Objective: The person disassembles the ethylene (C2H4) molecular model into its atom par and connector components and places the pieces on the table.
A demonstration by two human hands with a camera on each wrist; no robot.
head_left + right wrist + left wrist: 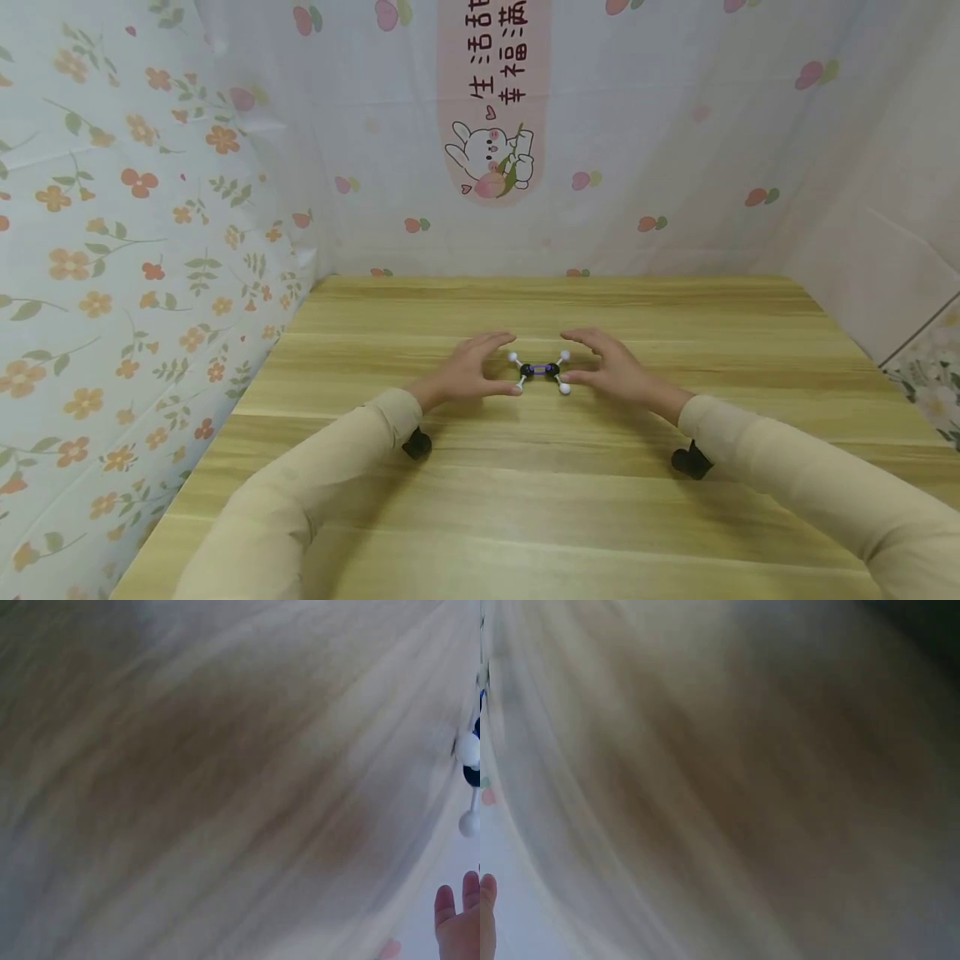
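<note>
A ball-and-stick molecule model [540,369] lies on the wooden table between the two hands. Two black balls form its middle, joined by a pair of blue-purple links, and several white balls sit on white sticks at its ends. On its left, my left hand [467,372] curves loosely, its thumb tip right at the near left white ball. My right hand [618,372] mirrors it from the other side, thumb by the right black ball and fingers beyond the far white ball. Neither hand grips the model. At the right wrist view's edge, white balls [469,750] and some fingertips show.
The wood-grain table [540,500] reaches back to a printed curtain [637,125] with a rabbit picture. A flowered cloth [112,292] hangs along the left. Dark wrist cameras [417,444] sit under both sleeves. Table surface, strongly blurred, fills most of both wrist views.
</note>
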